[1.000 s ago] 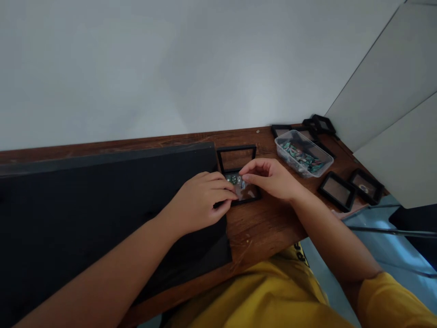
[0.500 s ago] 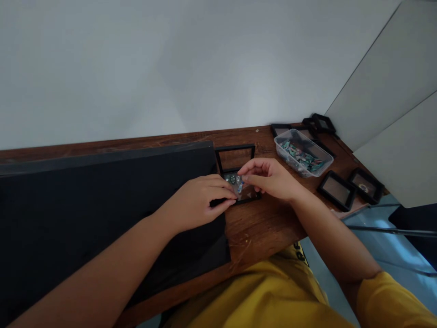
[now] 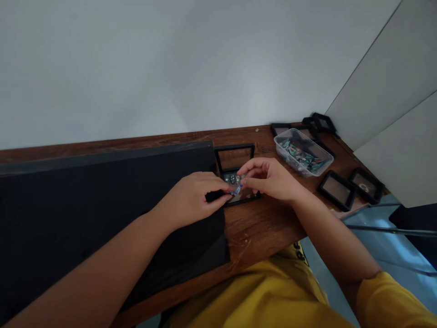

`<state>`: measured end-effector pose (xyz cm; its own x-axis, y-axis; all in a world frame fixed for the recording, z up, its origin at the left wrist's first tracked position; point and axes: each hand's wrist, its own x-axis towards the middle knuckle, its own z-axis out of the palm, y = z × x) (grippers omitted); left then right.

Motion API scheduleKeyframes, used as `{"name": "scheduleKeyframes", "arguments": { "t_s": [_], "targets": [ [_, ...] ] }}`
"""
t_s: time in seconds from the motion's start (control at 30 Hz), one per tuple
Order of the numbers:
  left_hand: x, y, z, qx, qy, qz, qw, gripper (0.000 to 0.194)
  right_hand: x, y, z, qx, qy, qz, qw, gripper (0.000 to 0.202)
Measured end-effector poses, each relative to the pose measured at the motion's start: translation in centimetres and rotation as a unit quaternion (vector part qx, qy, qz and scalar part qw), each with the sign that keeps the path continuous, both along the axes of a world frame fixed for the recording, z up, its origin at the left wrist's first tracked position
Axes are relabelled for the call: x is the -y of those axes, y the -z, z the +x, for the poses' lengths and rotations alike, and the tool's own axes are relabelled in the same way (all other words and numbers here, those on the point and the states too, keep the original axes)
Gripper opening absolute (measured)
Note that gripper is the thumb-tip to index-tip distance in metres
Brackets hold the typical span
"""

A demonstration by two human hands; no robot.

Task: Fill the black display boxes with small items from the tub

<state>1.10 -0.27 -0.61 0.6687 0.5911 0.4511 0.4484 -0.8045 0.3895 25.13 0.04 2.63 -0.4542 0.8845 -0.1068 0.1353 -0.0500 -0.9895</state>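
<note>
While the left hand point(image 3: 196, 196) and right hand point(image 3: 275, 180) meet with narrowed fingertips at the small blue strip point(image 3: 238, 189) over the open black box point(image 3: 243, 200), I should use light, even pressure and avoid the adjacent beads point(image 3: 233, 179), though I cannot confirm either grip.

On the table point(image 3: 266, 221), a mat point(image 3: 102, 205) lies to your left; just right of it, between your left hand point(image 3: 200, 196) and right hand point(image 3: 273, 180), a case point(image 3: 229, 171) holds beads point(image 3: 233, 179). Farther right sits a tub point(image 3: 284, 158), stacked cases point(image 3: 322, 123) behind it, two frames point(image 3: 337, 190) before it.
</note>
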Motion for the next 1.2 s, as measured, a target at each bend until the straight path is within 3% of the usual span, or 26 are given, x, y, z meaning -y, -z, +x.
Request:
{"name": "scheduleKeyframes", "arguments": {
  "t_s": [0.23,0.47,0.8,1.03,1.2],
  "targets": [
    [0.6,-0.8,0.4,0.004,0.002,-0.004,1.0,0.017,-0.1,0.8,-0.1,0.072,0.086,0.099,0.989,0.013],
    [0.4,-0.8,0.4,0.002,-0.015,0.01,1.0,0.015,0.1,0.7,-0.1,0.127,0.066,0.12,0.982,0.015],
    [0.8,-0.9,0.9,0.068,-0.042,0.091,0.993,0.019,0.1,-0.1,0.1,-0.015,0.031,-0.003,0.999,0.028],
    [1.3,-1.8,1.1,0.131,-0.06,0.108,0.984,0.003,0.2,-0.6,0.2,-0.058,0.016,0.006,0.998,0.035],
    [1.6,-1.8,1.3,0.191,-0.048,0.124,0.973,0.012,0.3,-0.5,0.3,-0.077,0.04,0.052,0.995,0.036]
  ]
}}
